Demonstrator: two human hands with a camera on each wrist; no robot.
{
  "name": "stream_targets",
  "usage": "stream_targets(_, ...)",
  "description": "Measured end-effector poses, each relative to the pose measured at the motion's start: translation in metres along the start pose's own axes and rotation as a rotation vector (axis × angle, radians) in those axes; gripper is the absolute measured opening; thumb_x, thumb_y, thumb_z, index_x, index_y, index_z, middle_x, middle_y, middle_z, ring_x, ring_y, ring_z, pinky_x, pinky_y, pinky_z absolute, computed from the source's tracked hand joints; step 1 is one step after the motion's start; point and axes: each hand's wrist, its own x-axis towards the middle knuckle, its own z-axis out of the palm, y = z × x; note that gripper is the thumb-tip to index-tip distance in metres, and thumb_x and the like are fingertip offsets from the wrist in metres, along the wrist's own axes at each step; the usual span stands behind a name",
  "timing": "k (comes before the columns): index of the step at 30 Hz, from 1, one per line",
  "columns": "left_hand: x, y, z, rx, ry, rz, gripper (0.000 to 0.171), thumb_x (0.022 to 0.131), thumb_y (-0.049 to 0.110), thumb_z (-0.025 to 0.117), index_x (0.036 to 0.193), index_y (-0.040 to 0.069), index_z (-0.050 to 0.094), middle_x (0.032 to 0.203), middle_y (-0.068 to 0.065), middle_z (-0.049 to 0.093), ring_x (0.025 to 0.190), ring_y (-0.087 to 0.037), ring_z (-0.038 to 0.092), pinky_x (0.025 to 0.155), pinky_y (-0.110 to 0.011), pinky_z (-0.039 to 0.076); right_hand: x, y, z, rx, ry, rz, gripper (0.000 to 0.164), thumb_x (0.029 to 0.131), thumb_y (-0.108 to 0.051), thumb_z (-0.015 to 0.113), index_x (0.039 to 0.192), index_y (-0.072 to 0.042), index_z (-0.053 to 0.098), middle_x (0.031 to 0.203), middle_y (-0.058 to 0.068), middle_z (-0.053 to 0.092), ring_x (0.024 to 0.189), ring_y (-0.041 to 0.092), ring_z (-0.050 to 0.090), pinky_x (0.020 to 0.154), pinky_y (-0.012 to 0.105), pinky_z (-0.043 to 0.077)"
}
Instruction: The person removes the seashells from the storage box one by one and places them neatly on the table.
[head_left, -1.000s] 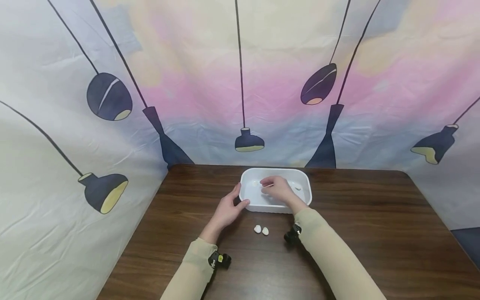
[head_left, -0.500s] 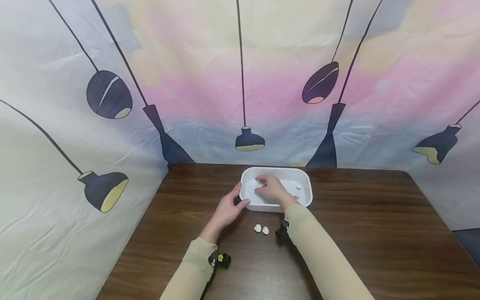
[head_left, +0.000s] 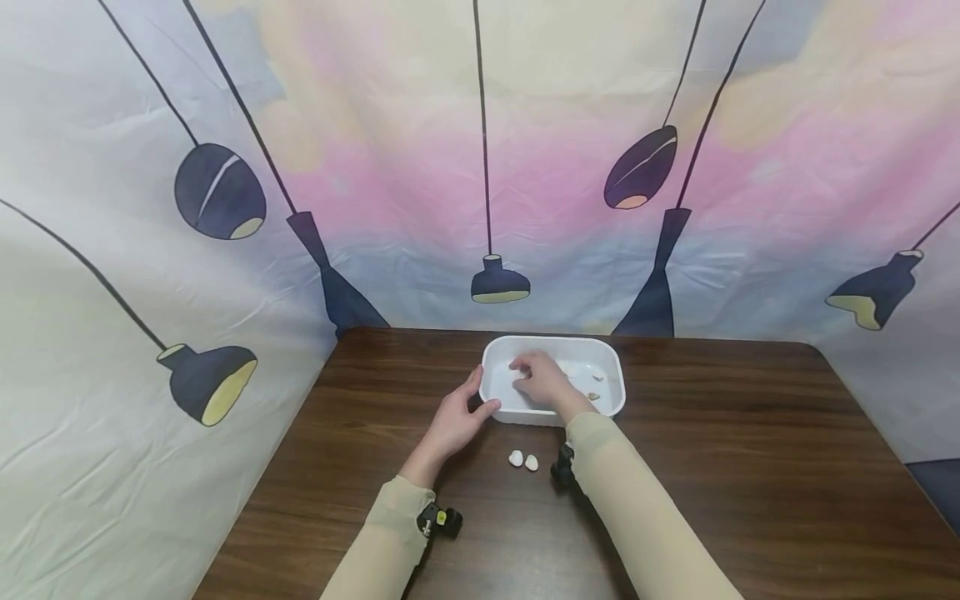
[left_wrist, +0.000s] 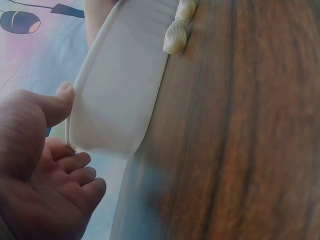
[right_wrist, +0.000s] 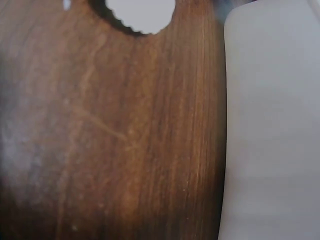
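Observation:
A white plastic tray (head_left: 607, 400) lies near the table's far edge. My left hand (head_left: 453, 421) grips its left end, with the thumb on the rim in the left wrist view and the other fingers curled by the corner. Inside the tray, toward its left half, is my right hand (head_left: 546, 382), fingers bent downward and thumb apart from them; I cannot tell whether a shell sits between the tips. Small pale shells (head_left: 593, 396) lie at the tray's right side. In front of it two white ribbed seashells (left_wrist: 175, 37) rest side by side on the wood.
The dark brown wooden table (head_left: 750, 450) extends on both sides of the tray. Behind it hangs a cloth backdrop (head_left: 420, 167) printed with lamps. Black cameras (head_left: 442, 521) are strapped at both wrists, close over the tabletop.
My right hand has shifted left inside the tray over the second, uncovering a shell at the tray's right front. My left hand and the two shells on the table stay put.

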Motion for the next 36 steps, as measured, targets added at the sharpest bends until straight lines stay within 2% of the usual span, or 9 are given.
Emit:
stream_targets(5, 0.0009, -0.0009, 0.0008, 0.002, 0.007, 0.006, 0.074, 0.106, 0.025, 0.07, 0.165, -0.001, 0.034, 0.171, -0.016, 0.032, 0.159, -0.033, 0.031, 0.127, -0.053, 0.028, 0.0005, -0.0001, 0.0005, -0.003, 0.002, 0.044, 0.018, 0.097, -0.006, 0.078, 0.114, -0.004, 0.076, 0.106, 0.009, 0.067, 0.103, 0.026, 0.063, 0.099, 0.044, 0.054)
stream_targets(13, 0.0001, -0.0017, 0.001, 0.003, 0.008, 0.0, 0.074, 0.106, 0.025, 0.07, 0.165, -0.001, 0.033, 0.171, -0.016, 0.031, 0.159, -0.032, 0.03, 0.128, -0.053, 0.027, 0.0004, -0.001, 0.0015, -0.009, -0.002, 0.083, 0.022, 0.097, -0.009, 0.078, 0.118, -0.003, 0.077, 0.099, 0.007, 0.067, 0.097, 0.024, 0.061, 0.095, 0.042, 0.054)
stream_targets(20, 0.0006, -0.0008, 0.0008, 0.004, 0.003, -0.002, 0.074, 0.106, 0.025, 0.07, 0.166, 0.001, 0.033, 0.172, -0.016, 0.031, 0.159, -0.033, 0.03, 0.127, -0.054, 0.027, 0.0022, 0.0006, 0.0016, 0.033, 0.015, 0.137, 0.02, 0.096, -0.012, 0.08, 0.115, -0.005, 0.077, 0.098, 0.005, 0.068, 0.095, 0.023, 0.062, 0.094, 0.041, 0.054)
stream_targets(28, 0.0007, 0.0001, -0.0001, 0.013, 0.007, 0.0, 0.074, 0.106, 0.026, 0.07, 0.166, 0.001, 0.033, 0.172, -0.015, 0.031, 0.159, -0.033, 0.03, 0.127, -0.054, 0.027, 0.0032, 0.0014, -0.0004, 0.061, 0.023, 0.125, 0.019, 0.094, -0.009, 0.082, 0.111, -0.013, 0.074, 0.098, 0.005, 0.067, 0.093, 0.022, 0.062, 0.088, 0.041, 0.053)
stream_targets(36, -0.0004, 0.0001, 0.0009, 0.006, 0.006, -0.002, 0.074, 0.106, 0.026, 0.07, 0.166, 0.001, 0.034, 0.172, -0.015, 0.031, 0.159, -0.033, 0.03, 0.127, -0.055, 0.028, 0.0006, 0.0019, -0.0003, 0.068, 0.016, 0.134, 0.017, 0.092, -0.012, 0.084, 0.107, -0.014, 0.078, 0.096, 0.004, 0.067, 0.09, 0.021, 0.061, 0.085, 0.04, 0.053)
